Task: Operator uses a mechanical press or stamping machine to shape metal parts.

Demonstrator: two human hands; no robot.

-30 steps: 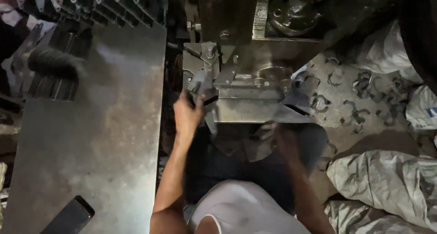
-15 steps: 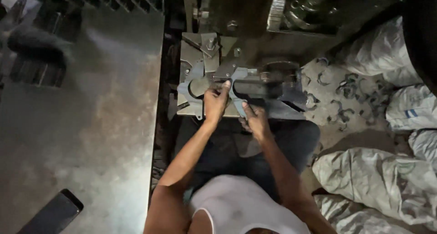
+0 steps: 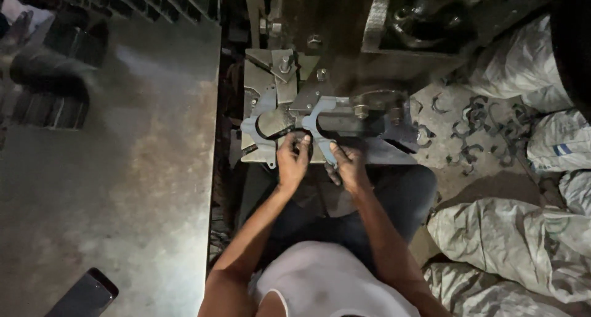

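A grey press machine bed (image 3: 289,77) with bolts and plates stands in front of me. On it lies a flat, curved metal plate (image 3: 324,110) with a round cut-out. My left hand (image 3: 293,158) pinches the near edge of this plate with its fingertips. My right hand (image 3: 348,166) grips the plate's lower right arm beside it. A second similar flat metal blank (image 3: 261,129) rests to the left on the bed, under the left hand's side.
A large steel sheet table (image 3: 123,169) fills the left side, with a dark phone (image 3: 83,295) at its near corner. Several curved metal offcuts (image 3: 471,132) litter the floor at right. Stuffed grey sacks (image 3: 517,237) lie at right.
Both hands have come forward from my lap to the machine bed and closed on the curved metal plate, drawing it slightly toward me.
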